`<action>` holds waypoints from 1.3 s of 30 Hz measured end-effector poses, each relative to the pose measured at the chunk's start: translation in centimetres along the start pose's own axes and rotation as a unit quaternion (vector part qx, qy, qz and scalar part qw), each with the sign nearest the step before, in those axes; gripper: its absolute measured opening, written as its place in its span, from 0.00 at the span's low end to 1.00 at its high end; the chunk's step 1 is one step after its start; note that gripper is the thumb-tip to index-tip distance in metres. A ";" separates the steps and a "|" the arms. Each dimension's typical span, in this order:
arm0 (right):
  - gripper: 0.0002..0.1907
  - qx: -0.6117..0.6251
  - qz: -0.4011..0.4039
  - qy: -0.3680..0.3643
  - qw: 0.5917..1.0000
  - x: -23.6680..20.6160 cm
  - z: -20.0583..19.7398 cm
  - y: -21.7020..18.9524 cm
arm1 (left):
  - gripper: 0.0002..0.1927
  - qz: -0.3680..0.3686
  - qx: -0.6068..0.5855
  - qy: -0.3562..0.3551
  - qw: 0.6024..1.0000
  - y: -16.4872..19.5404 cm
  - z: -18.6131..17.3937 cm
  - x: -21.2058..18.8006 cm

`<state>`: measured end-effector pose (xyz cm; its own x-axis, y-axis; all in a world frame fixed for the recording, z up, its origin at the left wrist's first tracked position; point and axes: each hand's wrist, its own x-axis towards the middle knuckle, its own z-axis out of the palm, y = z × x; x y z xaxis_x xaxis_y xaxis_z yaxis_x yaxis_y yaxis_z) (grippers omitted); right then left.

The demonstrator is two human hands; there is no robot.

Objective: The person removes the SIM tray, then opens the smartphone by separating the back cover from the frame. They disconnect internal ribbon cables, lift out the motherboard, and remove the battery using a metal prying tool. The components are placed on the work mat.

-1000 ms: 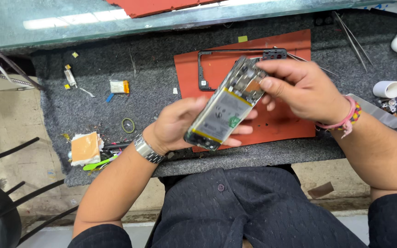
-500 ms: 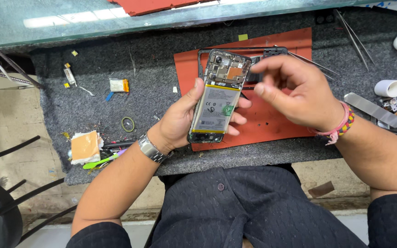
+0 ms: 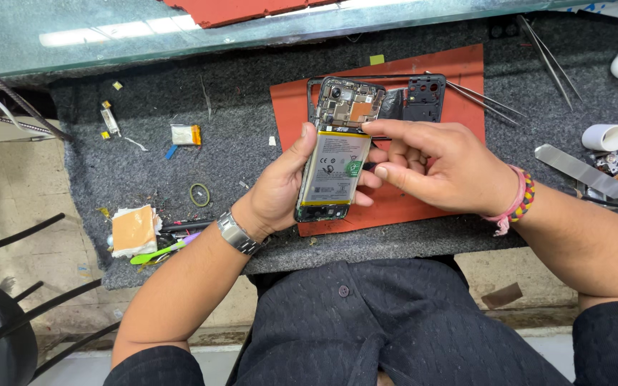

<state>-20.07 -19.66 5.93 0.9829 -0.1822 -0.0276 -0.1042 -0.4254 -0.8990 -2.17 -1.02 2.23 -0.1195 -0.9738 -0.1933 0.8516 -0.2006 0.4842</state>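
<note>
An opened phone point(image 3: 336, 154) with its back cover off shows a white battery and the circuit board at its top end. My left hand point(image 3: 280, 189) grips it from the left side and underneath, holding it above an orange work mat point(image 3: 452, 78). My right hand point(image 3: 441, 168) is beside the phone's right edge, index finger stretched over the top of the battery and thumb and fingers pinched near a small dark item at the phone's side. A black phone frame point(image 3: 416, 93) lies on the mat behind the phone.
Grey felt covers the bench point(image 3: 180, 93). Metal tweezers point(image 3: 484, 100) lie at the mat's right edge, a flat metal pry tool point(image 3: 581, 171) further right. A small battery cell point(image 3: 184, 134), a rubber ring point(image 3: 199, 194), an orange sponge point(image 3: 134, 229) and a green tool point(image 3: 159, 251) sit left.
The phone has been turned from a tilt to nearly upright in my left hand. My right hand has shifted from the phone's top end down to its right side.
</note>
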 end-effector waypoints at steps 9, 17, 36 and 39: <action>0.30 -0.063 -0.016 0.008 0.998 0.0 0.1 -0.3 | 0.39 0.016 0.021 0.006 1.000 0.0 -0.2 0.1; 0.33 -0.051 -0.015 -0.002 0.999 0.1 0.3 -0.6 | 0.38 0.027 0.045 0.012 0.999 0.0 -0.1 0.0; 0.32 -0.032 -0.010 0.010 0.999 0.3 0.6 -1.1 | 0.39 0.029 0.056 0.014 0.998 -0.1 -0.1 -0.2; 0.31 -0.031 -0.006 0.009 0.999 0.1 0.5 -1.0 | 0.39 0.030 0.057 0.009 0.998 -0.1 0.1 -0.2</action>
<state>-19.75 -18.84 6.65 0.9814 -0.1917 -0.0091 -0.1023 -0.4822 -0.8700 -2.27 -0.76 2.28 -0.0598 -0.9824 -0.1767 0.7932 -0.1542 0.5891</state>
